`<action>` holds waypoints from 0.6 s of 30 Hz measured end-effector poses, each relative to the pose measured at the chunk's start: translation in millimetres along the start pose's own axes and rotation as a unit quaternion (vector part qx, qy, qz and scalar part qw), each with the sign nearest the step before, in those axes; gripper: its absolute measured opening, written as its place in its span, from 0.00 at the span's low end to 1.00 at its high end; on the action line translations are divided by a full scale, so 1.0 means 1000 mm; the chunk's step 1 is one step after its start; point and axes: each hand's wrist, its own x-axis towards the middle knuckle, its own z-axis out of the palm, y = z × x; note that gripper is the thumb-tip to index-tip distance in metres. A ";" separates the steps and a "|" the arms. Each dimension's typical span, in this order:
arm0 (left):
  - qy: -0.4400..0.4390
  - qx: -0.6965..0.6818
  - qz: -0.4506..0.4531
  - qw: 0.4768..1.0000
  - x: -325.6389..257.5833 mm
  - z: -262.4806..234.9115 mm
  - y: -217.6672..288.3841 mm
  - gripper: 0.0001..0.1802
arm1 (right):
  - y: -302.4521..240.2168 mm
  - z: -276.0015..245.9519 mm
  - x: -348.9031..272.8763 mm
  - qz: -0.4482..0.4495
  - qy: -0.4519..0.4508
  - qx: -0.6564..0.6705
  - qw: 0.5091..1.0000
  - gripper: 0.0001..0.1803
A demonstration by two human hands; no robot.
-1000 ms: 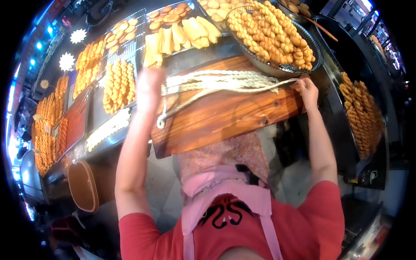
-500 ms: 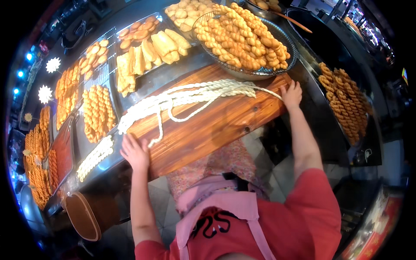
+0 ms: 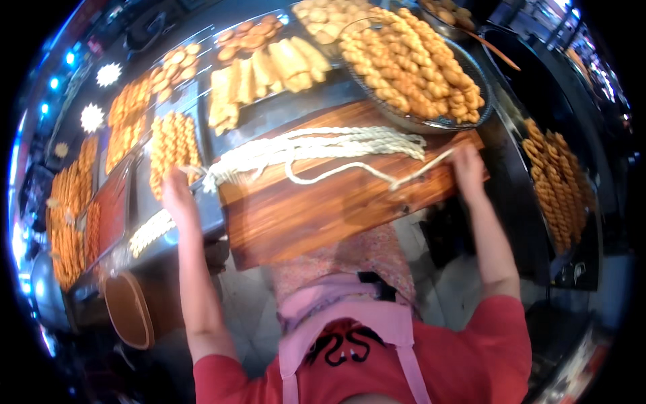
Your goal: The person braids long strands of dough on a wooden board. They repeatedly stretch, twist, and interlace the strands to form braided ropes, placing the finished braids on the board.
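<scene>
Long pale ropes of raw dough (image 3: 316, 145) lie bunched across a brown wooden board (image 3: 303, 222) in front of me. At the board's right end, my right hand (image 3: 469, 170) is closed on the end of one dough strand (image 3: 367, 170), which sags onto the board and loops back to the bunch. My left hand (image 3: 179, 196) is past the board's left edge, beside the left ends of the dough. Motion smears its fingers, so whether they grip a dough end does not show.
A glass bowl (image 3: 486, 101) heaped with fried dough twists (image 3: 414, 67) stands at the board's far right. Trays of fried dough sticks (image 3: 269, 71), round pastries (image 3: 249, 37) and more twists (image 3: 173, 145) fill the counter beyond. Raw twists (image 3: 152, 232) lie front left; a brown bin (image 3: 128, 310) stands below.
My left hand has moved left and away from the board, off the spot where its fingers were spread. The right hand has shifted slightly, and its strand now dips in a longer line across the board.
</scene>
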 end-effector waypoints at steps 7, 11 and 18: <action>-0.307 0.110 0.173 0.929 -0.168 -0.017 -0.017 0.09 | 0.067 0.011 -0.034 -0.103 0.002 -0.233 0.967 0.19; -0.235 0.232 0.123 0.936 -0.193 -0.013 -0.005 0.32 | 0.032 -0.017 -0.036 0.005 -0.053 -0.160 0.986 0.13; -0.027 0.271 0.056 0.961 -0.088 0.055 -0.039 0.31 | 0.089 0.019 -0.019 -0.048 0.036 -0.406 0.912 0.28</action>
